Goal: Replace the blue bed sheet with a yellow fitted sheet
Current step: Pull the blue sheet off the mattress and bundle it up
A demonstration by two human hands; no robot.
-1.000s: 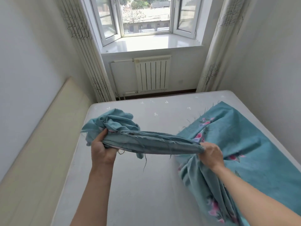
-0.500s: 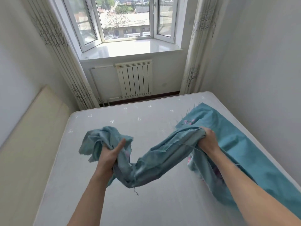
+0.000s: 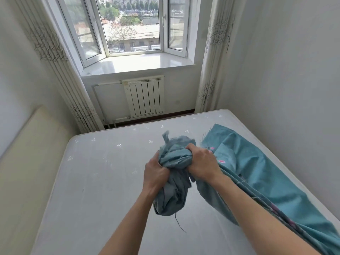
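Note:
The blue bed sheet [image 3: 261, 173], teal with pink flowers, lies bunched along the right side of the bare grey-white mattress [image 3: 103, 181]. My left hand [image 3: 156, 173] and my right hand [image 3: 201, 163] are close together above the middle of the mattress, each gripping a gathered wad of the sheet. A loop of cloth hangs below my hands, with a loose thread dangling. No yellow fitted sheet is in view.
A cream headboard [image 3: 24, 162] runs along the left side of the bed. Beyond the far edge stand a white radiator [image 3: 144, 96] and a bay window [image 3: 132, 26] with patterned curtains on both sides. A white wall [image 3: 285, 70] borders the bed on the right.
My hands have come together from about a shoulder's width apart, folding the stretched length of sheet into a hanging loop. The view has tilted up towards the window.

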